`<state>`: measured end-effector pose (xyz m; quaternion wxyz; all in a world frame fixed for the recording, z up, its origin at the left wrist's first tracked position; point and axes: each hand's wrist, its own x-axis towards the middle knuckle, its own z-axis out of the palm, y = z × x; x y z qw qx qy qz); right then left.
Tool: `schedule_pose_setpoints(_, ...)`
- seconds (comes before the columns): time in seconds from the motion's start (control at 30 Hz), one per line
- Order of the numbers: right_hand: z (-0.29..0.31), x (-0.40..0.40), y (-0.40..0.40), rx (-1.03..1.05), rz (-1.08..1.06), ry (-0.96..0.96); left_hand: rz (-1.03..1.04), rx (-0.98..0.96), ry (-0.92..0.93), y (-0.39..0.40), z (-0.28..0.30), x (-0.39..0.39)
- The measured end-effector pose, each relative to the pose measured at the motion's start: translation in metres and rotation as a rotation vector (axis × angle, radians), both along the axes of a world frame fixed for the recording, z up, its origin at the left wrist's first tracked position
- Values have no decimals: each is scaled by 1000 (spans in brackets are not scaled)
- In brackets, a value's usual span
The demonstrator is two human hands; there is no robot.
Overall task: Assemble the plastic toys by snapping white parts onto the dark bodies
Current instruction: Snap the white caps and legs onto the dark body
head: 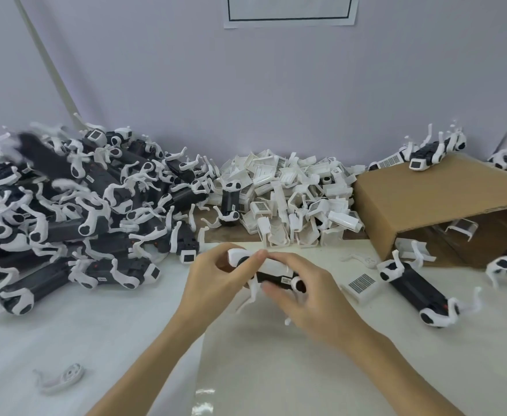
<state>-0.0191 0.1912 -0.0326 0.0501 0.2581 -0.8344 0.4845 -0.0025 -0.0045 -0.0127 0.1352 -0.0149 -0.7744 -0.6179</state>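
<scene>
Both hands are on one toy body (pixel 271 276) mid-frame: my left hand (pixel 207 276) grips its upper-left end, my right hand (pixel 309 292) pinches the lower-right. Its long axis runs left-right between them, so I'd say the white cover (pixel 264 261) presses straight down.

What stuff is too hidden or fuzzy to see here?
- Toy in both hands, head view: fingers of the left hand and right hand hide its middle.
- Cardboard box: the right edge cuts it off.
- Pile of toys: its top left is motion-blurred.
- Paper on wall: the top edge cuts it off.
</scene>
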Motion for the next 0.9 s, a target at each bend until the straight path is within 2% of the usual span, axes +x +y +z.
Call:
schedule_pose_setpoints(0.03, -2, 0, -1, 104, -44, 75, 6, 22, -2, 2, 0, 1)
schedule_pose_setpoints(0.1, -4, 0, -3, 169, -130, 137, 28, 38, 30, 7, 2, 5)
schedule_pose_setpoints(0.23, -3, -6, 0, 84, -102, 116, 1, -41, 126, 15, 6, 12)
schedule_pose_setpoints(0.4, -9, -7, 3, 20, 10, 9, -31, -319, 359, 20, 5, 18)
schedule_pose_setpoints(0.47, -11, -6, 2, -36, 60, 6, -29, -338, 389, 21, 3, 18)
schedule_pose_setpoints(0.57, -13, -11, 3, -22, 4, 6, -64, -159, 268, 19, 4, 16)
schedule_pose_setpoints(0.67, -9, -10, 3, 34, -148, 132, -117, 102, 53, 13, 6, 13)
schedule_pose_setpoints(0.7, -7, -9, 3, 44, -180, 184, -133, 127, 6, 11, 6, 12)
schedule_pose_setpoints(0.77, -5, -8, 3, 85, -221, 233, -141, 39, 16, 7, 4, 9)
schedule_pose_setpoints(0.83, -4, -9, 4, 99, -197, 162, -85, -7, 26, 4, 0, 6)
schedule_pose_setpoints(0.9, -1, -11, 8, 45, -77, -19, -37, 90, -6, 2, -5, 3)
